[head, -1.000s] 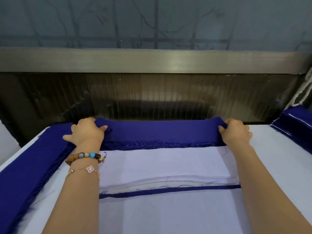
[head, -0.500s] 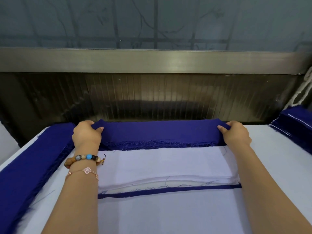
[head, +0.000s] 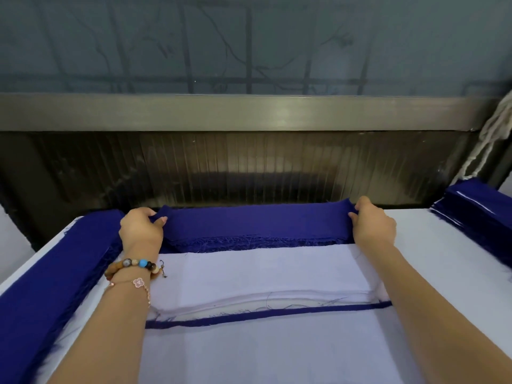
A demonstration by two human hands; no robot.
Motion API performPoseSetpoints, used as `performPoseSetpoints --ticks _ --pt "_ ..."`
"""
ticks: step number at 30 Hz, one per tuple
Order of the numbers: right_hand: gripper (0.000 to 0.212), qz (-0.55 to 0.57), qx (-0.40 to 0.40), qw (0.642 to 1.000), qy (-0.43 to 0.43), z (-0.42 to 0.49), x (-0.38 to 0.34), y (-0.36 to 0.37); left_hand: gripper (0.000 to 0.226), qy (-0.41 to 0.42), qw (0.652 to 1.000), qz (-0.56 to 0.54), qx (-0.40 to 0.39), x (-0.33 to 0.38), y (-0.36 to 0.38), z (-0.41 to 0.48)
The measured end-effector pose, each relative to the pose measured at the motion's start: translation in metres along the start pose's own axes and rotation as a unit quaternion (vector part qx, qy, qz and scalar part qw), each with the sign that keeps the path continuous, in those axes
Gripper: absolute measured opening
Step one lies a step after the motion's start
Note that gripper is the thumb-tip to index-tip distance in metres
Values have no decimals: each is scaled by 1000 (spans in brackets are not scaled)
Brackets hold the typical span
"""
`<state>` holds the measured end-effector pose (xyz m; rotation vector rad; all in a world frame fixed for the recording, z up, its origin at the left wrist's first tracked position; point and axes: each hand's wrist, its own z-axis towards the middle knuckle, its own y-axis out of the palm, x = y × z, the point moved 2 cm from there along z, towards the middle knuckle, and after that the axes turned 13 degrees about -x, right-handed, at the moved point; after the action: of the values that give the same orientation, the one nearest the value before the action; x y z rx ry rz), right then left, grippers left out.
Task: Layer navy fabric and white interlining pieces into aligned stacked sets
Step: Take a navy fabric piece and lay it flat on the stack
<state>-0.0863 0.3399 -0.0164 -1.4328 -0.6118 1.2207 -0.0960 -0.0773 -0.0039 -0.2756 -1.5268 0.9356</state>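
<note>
Navy fabric piece (head: 255, 221): tops the navy pile just behind the white interlining stack (head: 263, 273). The left hand (head: 141, 227) and right hand (head: 372, 224) pinch its ends, fingers curled. Layered sets (head: 476, 214): far right of that stack. Progress: apparently partway, with many pieces unlayered.

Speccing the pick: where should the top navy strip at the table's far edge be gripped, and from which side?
At its two short ends, one from each side. The navy strip is long, narrow and limp, lying crosswise, so a single middle grip would likely let it sag and fold. The left hand and right hand pinch exactly those ends.
</note>
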Motion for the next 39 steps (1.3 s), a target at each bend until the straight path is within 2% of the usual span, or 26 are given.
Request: performPoseSetpoints --ticks 3,6,8,14,19,25,26,29,32,39 --pt "9 -25 -10 999 -27 -3 -1 -16 26 17 1000 10 -14 7 -12 -5" --pt "7 -25 -6 999 -38 -12 2 -32 18 36 999 -4 13 13 -26 -16" --pt "6 -15 -8 999 -36 -20 8 -41 20 49 998 -9 25 17 -36 -26" --pt "11 38 -30 998 -31 -48 27 -65 28 60 998 -29 -2 23 -70 -59" --pt "12 74 -47 996 -10 -85 52 -73 26 63 997 -21 -45 1 -86 -99" --pt "16 163 -88 983 11 -136 79 -58 15 20 996 -23 -81 -45 -83 -142" --pt "16 175 -86 981 8 -143 82 -56 12 20 996 -28 -81 -50 -83 -148" --pt "15 211 -68 975 -3 -160 89 -52 22 31 995 -35 -85 -61 -81 -161" --pt "16 242 -48 969 -5 -173 96 -44 17 30 993 -56 -102 -66 -79 -169" --pt "17 265 -23 964 -8 -181 102 -33 23 44 993 -56 -94 -72 -73 -179"
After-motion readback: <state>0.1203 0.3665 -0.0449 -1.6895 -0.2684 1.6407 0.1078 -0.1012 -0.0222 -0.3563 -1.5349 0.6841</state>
